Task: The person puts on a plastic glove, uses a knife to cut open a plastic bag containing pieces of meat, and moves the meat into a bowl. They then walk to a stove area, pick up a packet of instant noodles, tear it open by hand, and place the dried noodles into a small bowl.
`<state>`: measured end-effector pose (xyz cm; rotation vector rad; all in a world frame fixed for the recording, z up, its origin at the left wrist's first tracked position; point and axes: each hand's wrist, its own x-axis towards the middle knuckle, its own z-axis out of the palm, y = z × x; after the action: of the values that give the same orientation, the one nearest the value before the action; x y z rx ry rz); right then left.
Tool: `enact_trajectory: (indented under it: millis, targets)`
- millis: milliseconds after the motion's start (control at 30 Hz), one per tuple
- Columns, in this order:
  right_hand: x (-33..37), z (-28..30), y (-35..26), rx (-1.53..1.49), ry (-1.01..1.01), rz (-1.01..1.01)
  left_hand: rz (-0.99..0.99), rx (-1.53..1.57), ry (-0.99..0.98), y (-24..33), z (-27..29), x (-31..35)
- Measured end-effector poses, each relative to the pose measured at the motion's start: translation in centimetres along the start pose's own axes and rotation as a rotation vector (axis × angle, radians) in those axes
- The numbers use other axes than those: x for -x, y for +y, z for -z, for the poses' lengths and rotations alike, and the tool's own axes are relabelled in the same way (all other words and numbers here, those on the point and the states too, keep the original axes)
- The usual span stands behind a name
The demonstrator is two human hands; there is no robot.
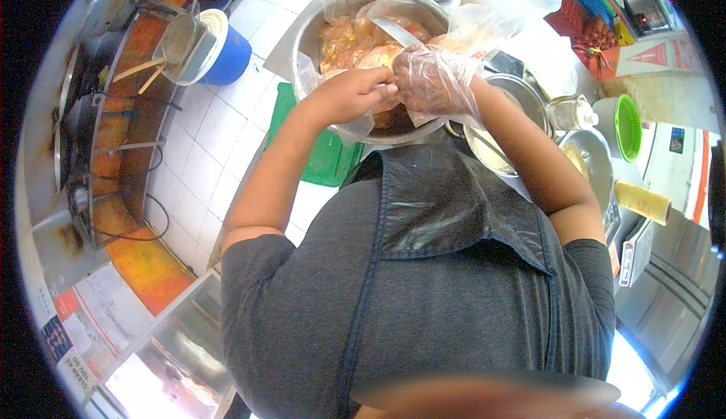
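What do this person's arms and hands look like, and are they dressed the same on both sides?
Not quite. The right hand wears a loose, crinkled, see-through plastic glove reaching the wrist; the left hand is bare. Both forearms are uncovered below short dark grey sleeves. I see no watch or bracelet.

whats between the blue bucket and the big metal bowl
In the head view, white floor tiles and a pale counter strip lie between the blue bucket and the metal bowl.
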<state>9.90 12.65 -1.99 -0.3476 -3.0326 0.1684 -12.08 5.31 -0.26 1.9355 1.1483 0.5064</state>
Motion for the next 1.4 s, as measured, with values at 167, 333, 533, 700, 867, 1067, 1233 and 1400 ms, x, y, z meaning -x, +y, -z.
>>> enact_trajectory:
  millis: [167,333,533,700,867,1067,1233,1400]
  targets:
    - [-0.4,0.4,-0.1,-0.077,-0.012,-0.023,-0.075,-0.171,-0.181,-0.6,0.7,-0.3]
    - [-0.1,1.9,-0.3,0.084,-0.005,-0.029,-0.050,-0.725,0.077,-0.6,2.7,0.7]
    - [0.8,0.2,-1.0,0.104,-0.061,-0.159,-0.182,-0.730,0.266,-4.6,5.1,1.3]
    - [4.0,2.0,-0.7,0.145,0.030,-0.248,-0.035,-0.619,0.297,-8.2,8.5,2.3]
    - [6.3,4.3,-0.9,0.208,-0.226,-0.482,0.100,-0.707,0.510,-11.9,13.1,4.1]
    - [4.1,3.9,-2.0,0.277,-0.025,-0.263,0.115,-0.606,0.381,-3.8,11.1,-1.4]
    - [2.3,1.4,-3.5,0.031,-0.209,-0.423,0.140,-0.588,0.509,-2.6,9.2,-4.4]
    - [-0.3,-0.3,-5.7,-0.122,-0.312,-0.759,0.176,0.093,0.460,-5.8,6.0,-4.7]
